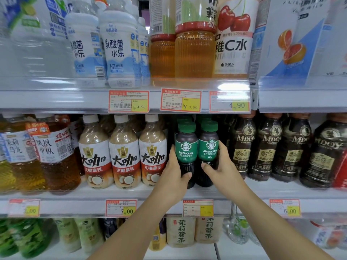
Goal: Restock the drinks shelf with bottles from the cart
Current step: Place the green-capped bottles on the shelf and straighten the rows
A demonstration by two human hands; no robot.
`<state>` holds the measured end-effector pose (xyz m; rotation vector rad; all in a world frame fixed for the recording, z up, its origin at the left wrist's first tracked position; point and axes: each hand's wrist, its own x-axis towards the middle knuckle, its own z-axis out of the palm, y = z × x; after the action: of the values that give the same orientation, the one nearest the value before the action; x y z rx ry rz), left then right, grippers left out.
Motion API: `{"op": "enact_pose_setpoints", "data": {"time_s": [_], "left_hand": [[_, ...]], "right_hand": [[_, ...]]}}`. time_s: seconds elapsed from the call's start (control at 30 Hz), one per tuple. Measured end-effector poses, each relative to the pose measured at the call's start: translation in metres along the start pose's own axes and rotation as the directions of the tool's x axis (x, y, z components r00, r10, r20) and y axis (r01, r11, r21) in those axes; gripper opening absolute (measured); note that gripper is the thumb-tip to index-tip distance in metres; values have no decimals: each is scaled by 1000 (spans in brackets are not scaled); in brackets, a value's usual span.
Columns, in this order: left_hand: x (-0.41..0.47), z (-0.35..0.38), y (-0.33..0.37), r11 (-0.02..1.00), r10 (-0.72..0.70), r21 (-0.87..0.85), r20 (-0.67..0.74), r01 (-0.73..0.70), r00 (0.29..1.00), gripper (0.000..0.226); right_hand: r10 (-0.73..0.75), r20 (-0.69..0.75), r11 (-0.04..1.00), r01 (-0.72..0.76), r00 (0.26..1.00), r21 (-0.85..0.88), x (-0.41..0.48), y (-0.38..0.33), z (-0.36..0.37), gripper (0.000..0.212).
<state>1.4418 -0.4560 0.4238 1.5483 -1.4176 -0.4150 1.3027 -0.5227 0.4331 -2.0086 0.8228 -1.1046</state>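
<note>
Head view. On the middle shelf [65,205], two green-capped Starbucks bottles stand upright and touching, at frame centre.

- Left hand [173,177]: grip closed round the left Americano bottle [186,150], thumb across its dark base.
- Right hand [224,168]: grip closed round the right Americano bottle [208,147].
- Coconut latte bottles [153,152] stand at 9 o'clock of the pair.
- MDOY coffee bottles [244,147] stand at 3 o'clock.

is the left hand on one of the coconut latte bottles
No, the left hand grips the left Americano bottle, beside the latte bottles.
</note>
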Motion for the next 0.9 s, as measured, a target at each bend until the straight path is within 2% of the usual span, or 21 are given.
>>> {"op": "enact_pose_setpoints", "data": {"time_s": [0.9], "left_hand": [[13, 3, -2, 999, -31, 16, 9, 31, 999, 90]], "right_hand": [[-33, -31, 999, 33, 999, -1, 2, 2, 8, 72]]}}
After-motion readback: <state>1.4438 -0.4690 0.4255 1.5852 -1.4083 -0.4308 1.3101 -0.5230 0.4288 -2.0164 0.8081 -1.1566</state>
